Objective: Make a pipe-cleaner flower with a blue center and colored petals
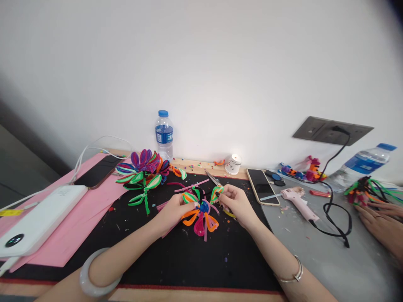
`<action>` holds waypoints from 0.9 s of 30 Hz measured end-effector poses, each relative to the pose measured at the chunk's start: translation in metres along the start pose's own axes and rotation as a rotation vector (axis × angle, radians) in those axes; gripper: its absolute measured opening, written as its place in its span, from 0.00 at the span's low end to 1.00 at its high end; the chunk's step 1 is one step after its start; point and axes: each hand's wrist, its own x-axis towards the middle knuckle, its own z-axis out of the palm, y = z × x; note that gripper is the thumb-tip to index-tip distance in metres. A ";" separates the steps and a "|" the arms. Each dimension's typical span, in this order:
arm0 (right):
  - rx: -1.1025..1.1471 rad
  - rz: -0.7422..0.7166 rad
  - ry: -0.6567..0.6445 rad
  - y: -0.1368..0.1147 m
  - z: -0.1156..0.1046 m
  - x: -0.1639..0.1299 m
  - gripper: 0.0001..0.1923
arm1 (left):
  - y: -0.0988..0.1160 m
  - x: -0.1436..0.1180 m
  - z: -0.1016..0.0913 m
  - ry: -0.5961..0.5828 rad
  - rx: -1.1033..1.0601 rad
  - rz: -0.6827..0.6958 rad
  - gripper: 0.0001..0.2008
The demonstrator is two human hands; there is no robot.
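Left hand [174, 208] and right hand [236, 202] both pinching pipe-cleaner flower [200, 209] over black mat [176, 256] on bench [327, 268], white wall behind. Counted: two water bottles [164, 134], two phones [262, 186], one glue gun [299, 202].

Both forearms reach in from the lower edge and converge toward the middle. The left hand [172, 209] lies palm-down, fingers curled, its fingertips pinched together at their far end. The right hand [236, 202] faces it, knuckles up, thumb and forefinger closed in a pinch just beyond the left fingertips. Each wrist wears a bangle.
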 end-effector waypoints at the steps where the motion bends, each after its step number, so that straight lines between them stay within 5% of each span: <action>1: 0.012 0.002 -0.024 0.001 0.001 0.000 0.06 | -0.001 0.000 0.000 -0.006 0.000 0.006 0.09; 15: -0.134 0.002 0.015 -0.002 0.010 -0.004 0.07 | -0.003 0.000 0.000 -0.039 -0.040 0.036 0.09; 27: -0.247 -0.142 0.063 0.006 0.014 -0.008 0.07 | -0.007 0.002 0.000 -0.031 -0.043 0.043 0.09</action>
